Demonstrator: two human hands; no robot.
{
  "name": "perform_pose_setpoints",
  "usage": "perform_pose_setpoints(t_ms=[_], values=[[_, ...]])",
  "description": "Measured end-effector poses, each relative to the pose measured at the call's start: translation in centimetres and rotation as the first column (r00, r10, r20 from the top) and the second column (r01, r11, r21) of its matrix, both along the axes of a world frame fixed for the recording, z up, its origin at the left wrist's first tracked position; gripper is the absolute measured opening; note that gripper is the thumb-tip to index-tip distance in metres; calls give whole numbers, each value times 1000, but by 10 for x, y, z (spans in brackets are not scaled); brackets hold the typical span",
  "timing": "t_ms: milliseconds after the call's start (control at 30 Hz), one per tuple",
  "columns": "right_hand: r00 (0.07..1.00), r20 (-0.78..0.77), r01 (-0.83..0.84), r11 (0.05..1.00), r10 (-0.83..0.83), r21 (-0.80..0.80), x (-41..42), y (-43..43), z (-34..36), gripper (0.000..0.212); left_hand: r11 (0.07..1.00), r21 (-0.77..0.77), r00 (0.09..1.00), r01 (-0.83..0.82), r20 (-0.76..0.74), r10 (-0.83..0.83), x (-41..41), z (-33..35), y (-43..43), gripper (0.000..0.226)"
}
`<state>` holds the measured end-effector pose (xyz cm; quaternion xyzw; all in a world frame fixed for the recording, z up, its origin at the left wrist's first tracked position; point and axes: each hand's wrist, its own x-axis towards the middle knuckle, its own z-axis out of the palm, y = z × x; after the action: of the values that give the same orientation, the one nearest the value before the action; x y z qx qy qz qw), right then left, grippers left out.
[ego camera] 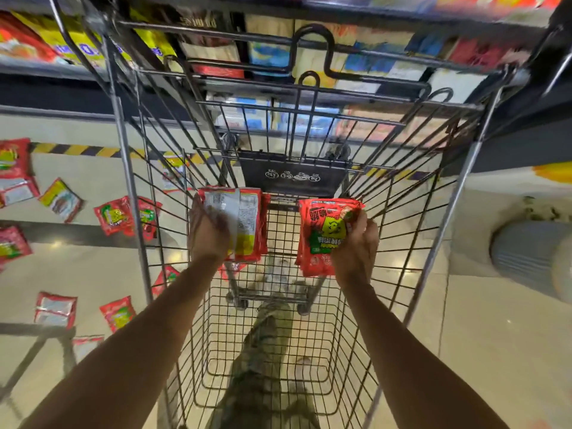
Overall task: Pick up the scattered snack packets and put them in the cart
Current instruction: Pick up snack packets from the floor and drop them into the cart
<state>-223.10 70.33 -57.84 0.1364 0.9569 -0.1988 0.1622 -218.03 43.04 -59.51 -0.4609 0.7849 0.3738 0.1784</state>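
Left hand (209, 233) curled round a stack of snack packets (244, 224), right hand (356, 246) pinching a second red stack (318, 239), both held inside the wire cart (405, 218), above its mesh bottom. Risk on release: slick packets fanning apart, one slipping out through the wide side bars and dropping to the floor (479, 320). Many more scattered packets (114, 215) lying there, left of the cart.

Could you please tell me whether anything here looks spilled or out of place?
Yes. Red snack packets lie strewn over the floor left of the cart, at mixed angles, some printed side up, some silver back up. The left hand grips the left stack and the right hand the right stack over the cart.
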Motion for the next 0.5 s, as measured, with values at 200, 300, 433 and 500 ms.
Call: perform_pose_setpoints(t_ms=[200, 300, 433, 500], values=[[966, -7, -259, 965, 259, 33, 32, 11, 29, 66, 938, -239, 965, 250, -12, -261, 13, 50, 22, 80], [937, -8, -348, 937, 348, 7, 49, 16, 52, 72, 812, -266, 847, 519, 33, -531, 32, 78, 21, 85], [844, 26, -536, 839, 536, 94, 75, 27, 103, 74, 593, -329, 643, 735, 60, -764, 68, 126, 26, 83], [829, 12, -558, 824, 560, 94, 92, 31, 130, 73, 542, -340, 602, 768, 99, -792, 90, 150, 35, 82]])
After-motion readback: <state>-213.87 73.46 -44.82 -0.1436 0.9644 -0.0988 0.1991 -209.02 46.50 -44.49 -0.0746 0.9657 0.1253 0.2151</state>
